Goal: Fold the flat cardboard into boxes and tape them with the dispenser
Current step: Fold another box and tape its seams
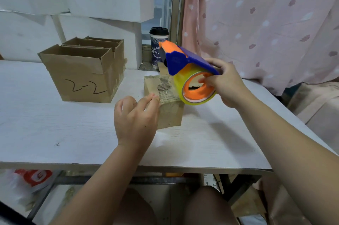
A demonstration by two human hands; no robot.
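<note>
The worktop (55, 124) carries an open box marked 2-2 (82, 78) at far left and the small box (170, 114) at centre. The tape dispenser (185, 61) is raised over the small box's far right edge, with the right hand (227, 83) grip clamped on its roll. The left hand (134, 116) grip is apart, and its fingertips (153, 97) press tape (165, 87) onto the near left edge. Risk: pulling the dispenser under light fingertip pressure may peel the tape or slide the box.

small taped box (169, 113), blue-orange dispenser (185, 65) above
</note>
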